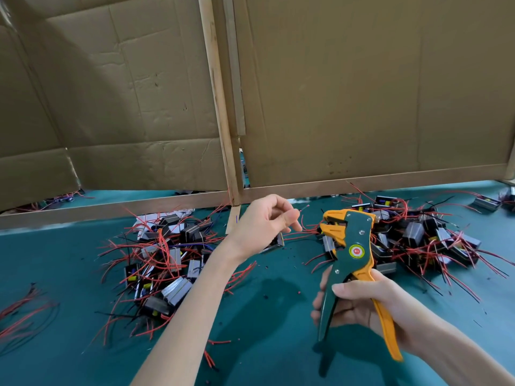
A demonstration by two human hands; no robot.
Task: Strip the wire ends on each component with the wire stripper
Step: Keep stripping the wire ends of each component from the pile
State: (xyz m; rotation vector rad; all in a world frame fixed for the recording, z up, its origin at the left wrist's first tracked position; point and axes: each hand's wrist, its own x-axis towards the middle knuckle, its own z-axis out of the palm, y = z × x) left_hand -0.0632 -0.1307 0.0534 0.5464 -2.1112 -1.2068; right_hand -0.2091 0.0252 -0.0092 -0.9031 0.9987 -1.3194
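Observation:
My right hand (362, 299) grips the handles of the green and orange wire stripper (354, 246), held upright with its jaws pointing left. My left hand (264, 224) hovers just left of the jaws, fingers curled. A small black component (277, 242) shows under its palm and seems held by the lower fingers. That component's red wires run right toward the stripper jaws. Two piles of like components with red and black wires lie on the green mat: one on the left (167, 260), one behind the stripper on the right (423, 240).
Cardboard panels (362, 93) on a wooden frame (223, 107) wall off the back of the table. Loose red wires (22, 310) lie at the left edge. Bits of stripped insulation dot the green mat (264, 316) between the piles.

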